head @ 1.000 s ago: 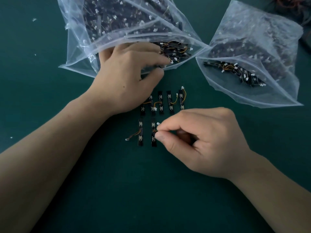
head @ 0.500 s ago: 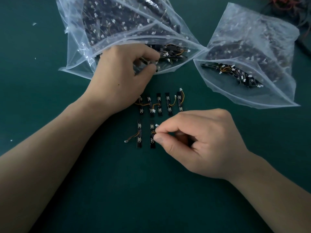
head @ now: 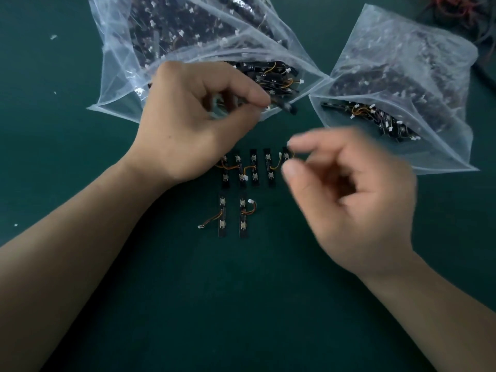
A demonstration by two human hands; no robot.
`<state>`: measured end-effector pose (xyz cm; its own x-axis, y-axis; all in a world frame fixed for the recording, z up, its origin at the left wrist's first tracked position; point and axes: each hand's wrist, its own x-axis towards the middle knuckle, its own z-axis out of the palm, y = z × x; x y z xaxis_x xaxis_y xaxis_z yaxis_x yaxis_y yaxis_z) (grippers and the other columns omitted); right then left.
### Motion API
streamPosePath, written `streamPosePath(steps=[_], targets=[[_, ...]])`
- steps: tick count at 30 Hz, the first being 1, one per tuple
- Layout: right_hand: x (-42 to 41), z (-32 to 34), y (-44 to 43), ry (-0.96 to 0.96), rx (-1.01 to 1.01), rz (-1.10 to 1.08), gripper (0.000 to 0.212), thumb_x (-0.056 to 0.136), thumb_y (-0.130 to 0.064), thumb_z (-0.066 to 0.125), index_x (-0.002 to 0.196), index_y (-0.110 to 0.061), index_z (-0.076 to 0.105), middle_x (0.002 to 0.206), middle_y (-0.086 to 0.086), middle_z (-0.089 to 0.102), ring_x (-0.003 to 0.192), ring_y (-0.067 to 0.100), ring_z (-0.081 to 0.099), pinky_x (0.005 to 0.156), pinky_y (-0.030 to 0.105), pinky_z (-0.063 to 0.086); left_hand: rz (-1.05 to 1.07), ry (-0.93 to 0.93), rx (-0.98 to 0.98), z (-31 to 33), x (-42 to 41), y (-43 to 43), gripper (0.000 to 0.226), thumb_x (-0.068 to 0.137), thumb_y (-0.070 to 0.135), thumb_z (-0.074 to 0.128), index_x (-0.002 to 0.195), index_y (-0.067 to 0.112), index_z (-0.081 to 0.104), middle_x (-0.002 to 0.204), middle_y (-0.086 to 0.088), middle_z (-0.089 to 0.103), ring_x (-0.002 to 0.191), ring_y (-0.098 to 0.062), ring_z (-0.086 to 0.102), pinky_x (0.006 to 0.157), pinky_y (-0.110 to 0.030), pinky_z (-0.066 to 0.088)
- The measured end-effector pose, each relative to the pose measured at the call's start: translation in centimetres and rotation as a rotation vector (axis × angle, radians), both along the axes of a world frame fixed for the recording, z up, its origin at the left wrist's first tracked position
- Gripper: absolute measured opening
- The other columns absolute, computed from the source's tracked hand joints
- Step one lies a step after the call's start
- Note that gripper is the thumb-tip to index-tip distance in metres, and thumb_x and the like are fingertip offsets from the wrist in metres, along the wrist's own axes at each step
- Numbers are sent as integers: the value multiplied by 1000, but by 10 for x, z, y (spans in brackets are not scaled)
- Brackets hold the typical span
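The left bag, clear plastic and packed with dark parts, lies with its open mouth just behind the left hand. That hand's fingers are curled, thumb and forefinger pinching a black strip. The strip sticks out to the right of the fingertips, slanting down and away from them, in front of the bag's mouth and above the green table; part of it is blurred, so how much of it lies inside the pinch cannot be told.

Just below the heel of this hand stands the upper row of similar strips, side by side and upright on the table, thin orange wires looping between some of them; the leftmost one is partly hidden under the hand. Nearer the person lies the lower pair, well below the pinch, each strip with its own short wire and white plug.

The right hand is blurred; its fingers curl loosely, thumb and forefinger stand apart, and nothing shows between them. Its fingertips sit over the right end of the upper row, near the held strip but apart from it. Behind this hand lies the right bag, also open toward the person; beyond it, red wires sit at the table's far corner.
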<state>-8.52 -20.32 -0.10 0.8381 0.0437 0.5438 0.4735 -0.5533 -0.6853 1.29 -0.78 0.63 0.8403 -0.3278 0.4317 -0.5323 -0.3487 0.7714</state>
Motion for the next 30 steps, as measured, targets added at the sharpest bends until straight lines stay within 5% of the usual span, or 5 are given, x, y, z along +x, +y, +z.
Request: streamPosePath(steps=[3, 6, 15, 26, 30], targets=[[6, -1, -10, 0, 11, -111, 31, 96, -16, 73, 124, -16, 61, 89, 0, 59, 70, 19, 52, 64, 23, 40, -233, 9, -70, 1, -7, -1, 34, 83, -10, 64, 94, 21, 76, 89, -4, 76, 76, -27, 70, 66, -37, 52], [9, -4, -13, 60, -39, -83, 30, 95, -15, 74, 125, -12, 66, 94, -3, 65, 71, 19, 53, 66, 23, 41, -300, 73, -72, 0, -6, -2, 36, 80, -13, 62, 90, 19, 76, 83, -9, 76, 67, -35, 66, 59, -46, 47], [6, -4, -9, 72, -162, 73, 53, 87, -16, 85, 135, -15, 64, 93, -6, 67, 69, 15, 49, 72, 8, 35, -305, 146, -96, 3, -7, -3, 33, 79, -17, 61, 85, 13, 76, 73, -9, 73, 62, -40, 63, 55, -51, 44], [7, 1, -9, 94, -158, 46, 34, 88, -34, 85, 112, -13, 73, 88, -7, 65, 70, 11, 51, 68, 12, 35, -316, 146, 2, 9, -11, -4, 30, 79, -15, 62, 85, 10, 78, 75, -5, 75, 61, -31, 66, 53, -47, 46], [6, 1, -10, 130, -92, 80, 15, 98, -20, 70, 106, -9, 75, 85, -8, 63, 68, 18, 55, 65, 18, 36, -303, 131, -13, 8, -12, -5, 20, 83, -13, 67, 87, 5, 75, 80, -8, 75, 66, -33, 69, 56, -48, 48]])
